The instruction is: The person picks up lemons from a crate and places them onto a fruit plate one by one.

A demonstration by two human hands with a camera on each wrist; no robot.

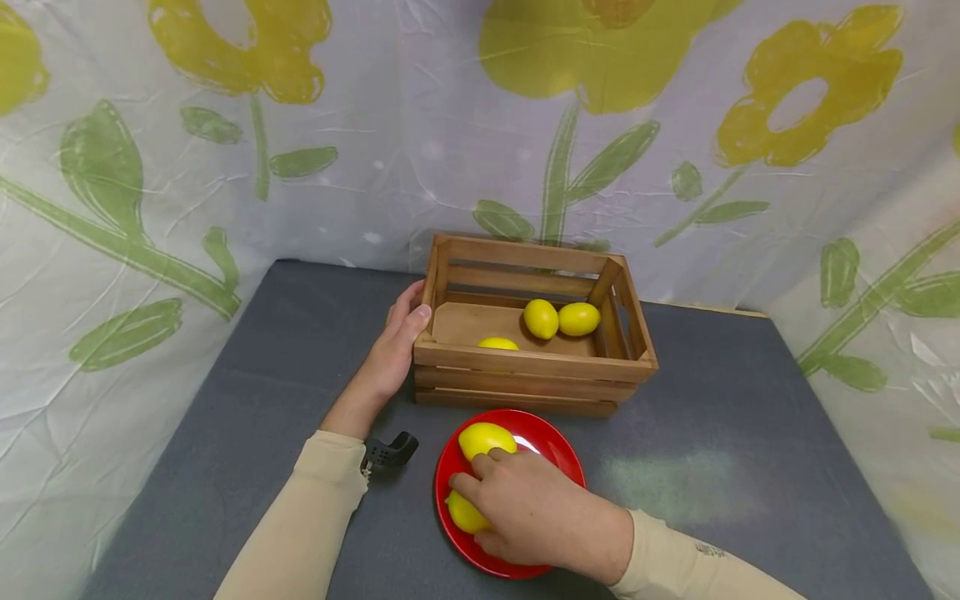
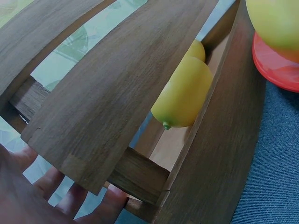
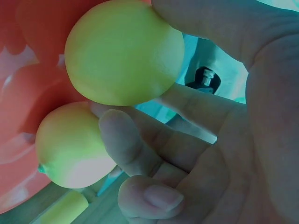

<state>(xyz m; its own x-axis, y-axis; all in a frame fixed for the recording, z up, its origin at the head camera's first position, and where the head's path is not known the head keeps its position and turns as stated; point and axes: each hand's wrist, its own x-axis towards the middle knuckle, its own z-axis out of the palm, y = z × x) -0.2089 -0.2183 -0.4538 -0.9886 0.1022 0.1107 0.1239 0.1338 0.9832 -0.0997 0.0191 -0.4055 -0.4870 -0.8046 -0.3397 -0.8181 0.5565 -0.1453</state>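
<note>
I see the right hand (image 1: 536,512) lying over a red plate (image 1: 558,454) on the grey tabletop (image 1: 712,433), its fingers (image 3: 135,140) curled around the nearer lemon (image 1: 467,512); a second lemon (image 1: 483,437) lies just beyond it on the plate. I see the left hand (image 1: 393,350) resting with relaxed fingers against the left end of a wooden crate (image 1: 528,371), which holds three more lemons (image 1: 558,318).
</note>
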